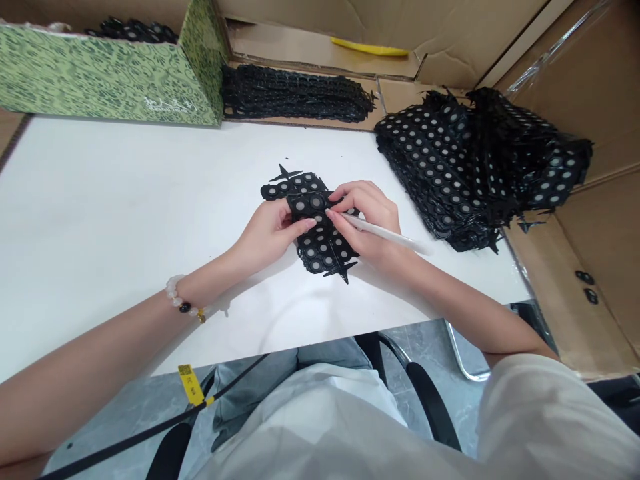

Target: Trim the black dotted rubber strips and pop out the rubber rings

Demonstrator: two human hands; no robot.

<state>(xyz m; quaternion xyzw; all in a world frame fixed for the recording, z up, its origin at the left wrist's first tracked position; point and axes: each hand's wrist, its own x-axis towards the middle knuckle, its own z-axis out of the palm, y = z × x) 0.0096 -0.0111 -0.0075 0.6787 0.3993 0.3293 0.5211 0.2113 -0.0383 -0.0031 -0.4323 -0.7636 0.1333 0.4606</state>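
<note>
A black molded sheet (313, 253) with rows of round grey-white discs is in front of me, star-shaped points sticking out at its ends. My left hand (273, 230) grips its left edge, thumb on top and fingers underneath. In my right hand (367, 213) is a slim white pen-like tool (385, 232), pinched between thumb and fingers. The tool's tip end is over the sheet's upper middle, and some right fingers rest on the sheet. Its exact tip is hidden by my fingers.
On the right lies a big heap of similar black sheets (425, 160). A stack of black strips (300, 93) sits at the back, beside a green patterned box (110, 77) holding black pieces. Cardboard walls (590, 120) edge the white table (125, 193). Two small black pieces (584, 277) lie at right.
</note>
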